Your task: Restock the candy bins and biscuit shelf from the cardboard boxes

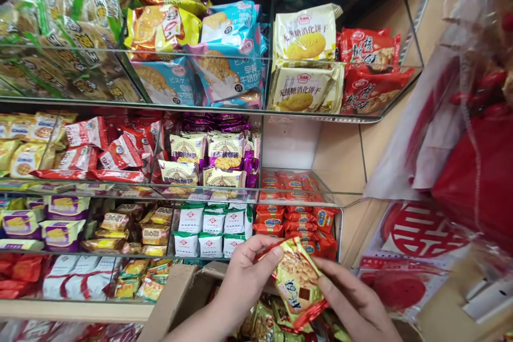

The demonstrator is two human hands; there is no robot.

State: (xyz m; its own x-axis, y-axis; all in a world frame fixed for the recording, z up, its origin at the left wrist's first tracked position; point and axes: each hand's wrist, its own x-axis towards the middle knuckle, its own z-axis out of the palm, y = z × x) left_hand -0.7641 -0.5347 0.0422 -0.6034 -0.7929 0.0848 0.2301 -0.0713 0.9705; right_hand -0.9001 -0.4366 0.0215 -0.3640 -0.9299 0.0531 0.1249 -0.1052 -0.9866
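"What could be read?"
"无蔗糖消化饼干, on cream packets [305, 37]."
"And the grip?"
"Over the carton [170, 299], a gold packet [298, 278] was pinched, fingers nearly closed, by left hand [249, 267] and right hand [353, 297]."

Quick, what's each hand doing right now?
Left hand: closed, pinching the gold packet.
Right hand: touching the packet's right edge; whether it grips cannot be told.

The only view looks from the person's head, forward and down at tiered snack shelves [340, 155], near enough for print on the biscuit packets [306, 37] to be read. Nearest the lens, at the bottom edge, come the left hand [245, 273] and right hand [356, 299], seen from above over a cardboard box [170, 299]; the shelves run past the left edge
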